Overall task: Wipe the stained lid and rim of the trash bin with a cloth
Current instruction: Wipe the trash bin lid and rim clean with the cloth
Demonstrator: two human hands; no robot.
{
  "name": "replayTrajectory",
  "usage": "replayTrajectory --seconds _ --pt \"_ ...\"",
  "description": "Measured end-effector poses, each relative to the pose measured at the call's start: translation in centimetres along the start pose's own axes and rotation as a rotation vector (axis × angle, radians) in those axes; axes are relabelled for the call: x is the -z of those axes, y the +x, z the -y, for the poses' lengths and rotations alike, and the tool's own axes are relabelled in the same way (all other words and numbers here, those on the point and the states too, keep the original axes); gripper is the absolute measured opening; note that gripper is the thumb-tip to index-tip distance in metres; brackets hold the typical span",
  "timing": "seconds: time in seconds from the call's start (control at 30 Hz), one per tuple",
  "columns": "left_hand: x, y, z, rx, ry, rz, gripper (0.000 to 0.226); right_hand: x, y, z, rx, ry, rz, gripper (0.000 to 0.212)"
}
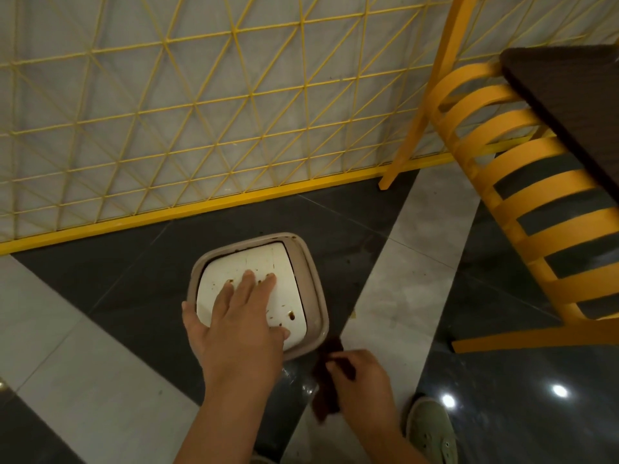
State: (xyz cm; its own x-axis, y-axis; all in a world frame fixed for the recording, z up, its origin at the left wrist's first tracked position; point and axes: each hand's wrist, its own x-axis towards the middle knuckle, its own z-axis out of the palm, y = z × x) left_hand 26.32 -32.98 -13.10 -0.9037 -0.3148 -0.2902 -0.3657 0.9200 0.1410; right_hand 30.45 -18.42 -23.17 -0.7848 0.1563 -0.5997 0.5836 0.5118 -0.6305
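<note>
A small trash bin stands on the floor below me, with a beige rim (pixel 310 269) around a white lid (pixel 264 262). Brown stains dot the lid, the largest near its right front corner. My left hand (pixel 239 326) lies flat on the lid with fingers spread, holding nothing. My right hand (pixel 363 383) is just right of the bin's front corner, closed on a dark brown cloth (pixel 326 393) that hangs down from it. The cloth's upper end is close to the rim; whether it touches is unclear.
A yellow wire-grid fence (pixel 201 128) runs behind the bin. A yellow slatted chair (pixel 522 209) and a dark table corner (pixel 569 95) stand to the right. My green shoe (pixel 432 430) is at the bottom right. The floor is dark and light tiles.
</note>
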Motion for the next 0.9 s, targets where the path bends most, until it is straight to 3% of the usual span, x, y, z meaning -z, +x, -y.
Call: replayTrajectory --seconds 0.1,0.23,0.4,0.5,0.67,0.8,0.9 --pt "-0.1 -0.2 0.4 -0.023 0.001 -0.001 0.074 0.9 1.5 0.1 -0.100 0.267 -0.196 0.016" --pt "-0.1 -0.1 1.0 -0.055 0.004 0.013 0.074 1.0 3.6 3.3 0.008 0.460 -0.033 0.020" --pt "0.3 0.0 1.4 -0.059 -0.041 0.066 0.075 0.1 3.8 4.3 -0.183 0.412 0.105 0.022" --pt "0.1 0.0 1.2 -0.041 -0.127 0.112 0.083 -0.8 2.5 3.1 -0.212 0.405 0.033 0.018" --pt "-0.5 -0.1 1.1 -0.055 -0.022 0.161 0.087 -2.9 -0.2 2.3 -0.243 0.471 -0.069 0.016" --pt "-0.7 -0.3 1.1 -0.048 -0.054 0.134 0.088 -1.2 2.2 4.4 -0.061 0.301 -0.116 0.007" --pt "-0.8 -0.4 1.0 -0.052 -0.039 0.131 0.088 0.5 5.4 7.5 0.033 0.187 -0.129 0.016"
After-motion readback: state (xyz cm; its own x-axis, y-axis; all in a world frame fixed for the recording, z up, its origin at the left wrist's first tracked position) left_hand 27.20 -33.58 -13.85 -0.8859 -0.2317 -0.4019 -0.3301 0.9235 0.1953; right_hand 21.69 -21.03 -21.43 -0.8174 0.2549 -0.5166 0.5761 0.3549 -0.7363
